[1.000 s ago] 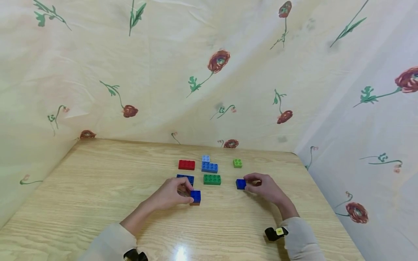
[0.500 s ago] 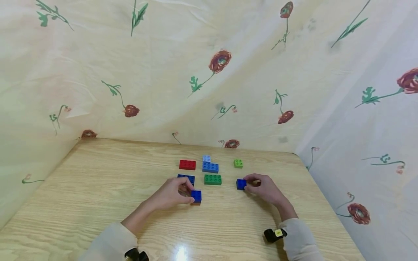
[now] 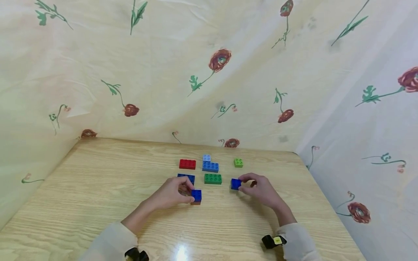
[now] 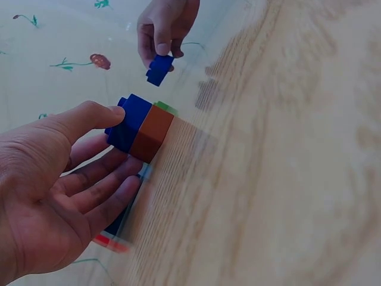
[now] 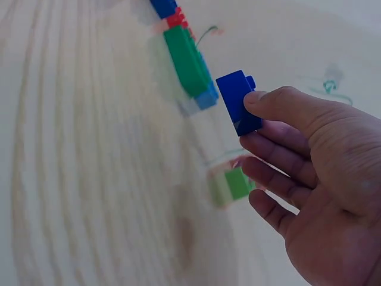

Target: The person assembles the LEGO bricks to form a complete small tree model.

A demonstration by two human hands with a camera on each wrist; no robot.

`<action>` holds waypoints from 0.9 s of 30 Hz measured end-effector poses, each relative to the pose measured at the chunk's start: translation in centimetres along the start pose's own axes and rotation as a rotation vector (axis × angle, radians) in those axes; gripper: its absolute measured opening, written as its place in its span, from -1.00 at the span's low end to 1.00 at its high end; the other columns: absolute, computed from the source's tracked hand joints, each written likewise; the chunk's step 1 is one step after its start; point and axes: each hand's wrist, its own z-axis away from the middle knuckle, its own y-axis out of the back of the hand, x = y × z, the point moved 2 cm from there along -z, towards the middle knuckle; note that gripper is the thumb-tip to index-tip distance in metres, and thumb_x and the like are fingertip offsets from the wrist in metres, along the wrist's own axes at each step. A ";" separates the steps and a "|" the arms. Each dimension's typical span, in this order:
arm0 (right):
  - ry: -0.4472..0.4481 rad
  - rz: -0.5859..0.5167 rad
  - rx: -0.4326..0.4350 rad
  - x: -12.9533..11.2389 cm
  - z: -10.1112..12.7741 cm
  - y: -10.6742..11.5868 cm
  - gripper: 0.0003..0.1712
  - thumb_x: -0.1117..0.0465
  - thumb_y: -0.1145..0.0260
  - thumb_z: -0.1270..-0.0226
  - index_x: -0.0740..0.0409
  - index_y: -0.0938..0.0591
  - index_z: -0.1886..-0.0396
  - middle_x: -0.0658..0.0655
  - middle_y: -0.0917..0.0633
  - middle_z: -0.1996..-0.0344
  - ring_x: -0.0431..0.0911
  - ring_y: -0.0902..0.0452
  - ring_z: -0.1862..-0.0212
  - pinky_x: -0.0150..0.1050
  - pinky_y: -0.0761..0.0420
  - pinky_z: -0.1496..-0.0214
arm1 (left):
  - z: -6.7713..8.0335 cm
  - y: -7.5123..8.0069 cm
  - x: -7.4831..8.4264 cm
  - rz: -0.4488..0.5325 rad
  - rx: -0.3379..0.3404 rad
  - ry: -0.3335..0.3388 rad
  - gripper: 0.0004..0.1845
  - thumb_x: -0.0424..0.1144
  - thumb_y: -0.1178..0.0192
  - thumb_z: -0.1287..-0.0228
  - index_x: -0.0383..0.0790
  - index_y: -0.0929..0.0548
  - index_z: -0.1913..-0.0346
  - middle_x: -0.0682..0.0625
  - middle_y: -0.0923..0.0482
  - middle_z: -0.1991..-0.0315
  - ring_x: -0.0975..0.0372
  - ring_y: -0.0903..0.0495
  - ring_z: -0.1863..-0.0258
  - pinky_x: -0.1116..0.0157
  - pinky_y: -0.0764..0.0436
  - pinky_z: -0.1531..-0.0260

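My left hand (image 3: 172, 193) pinches a blue brick (image 4: 132, 122) between thumb and fingers. This brick is stacked on an orange-brown brick (image 4: 152, 134), whose side faces the table in the left wrist view. To the right, my right hand (image 3: 260, 189) pinches a second small blue brick (image 3: 235, 184) by its right side, thumb on one face and fingers on the other. In the right wrist view that blue brick (image 5: 239, 102) is held up with its studs toward the thumb. A gap separates the two blue bricks.
Behind the hands lie a green brick (image 3: 213, 179), a red brick (image 3: 187, 164), a medium blue brick (image 3: 210, 166), a light blue brick (image 3: 207, 158) and a lime brick (image 3: 238, 162). A dark blue brick (image 3: 187, 178) sits partly behind the left hand. Flowered cloth (image 3: 156, 72) hangs behind the table.
The right hand has moved a little to the left with its blue brick, toward the left hand. The left hand and its stacked bricks have stayed in place.
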 end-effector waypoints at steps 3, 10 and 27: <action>0.028 0.000 0.008 -0.9 0.2 0.1 -0.67 0.08 -0.43 -0.19 -0.04 -0.66 0.04 -0.02 -0.71 0.11 -0.02 -0.55 0.07 -0.35 -0.54 0.12 | 0.0 0.0 -0.1 0.007 -0.008 0.000 -0.69 -0.19 -0.42 -0.10 -0.13 -0.59 0.12 -0.03 -0.63 0.14 0.22 -0.65 0.16 0.39 -0.66 0.17; 0.081 -0.005 0.020 -2.9 0.3 -0.1 -0.67 0.03 -0.42 -0.19 -0.06 -0.65 0.04 -0.05 -0.70 0.11 -0.01 -0.57 0.08 -0.27 -0.56 0.07 | 0.0 0.0 -0.3 -0.016 -0.009 0.001 -0.70 -0.13 -0.43 -0.09 -0.06 -0.59 0.15 0.03 -0.63 0.17 0.27 -0.65 0.19 0.41 -0.65 0.16; 0.149 -0.081 -0.047 -7.0 0.1 -3.2 -0.72 0.00 -0.42 -0.19 -0.18 -0.65 0.10 -0.16 -0.68 0.14 -0.02 -0.58 0.05 -0.13 -0.57 0.02 | 0.0 0.1 0.0 0.022 -0.009 -0.003 -0.67 -0.19 -0.44 -0.08 -0.14 -0.59 0.11 -0.03 -0.63 0.14 0.21 -0.65 0.17 0.39 -0.66 0.18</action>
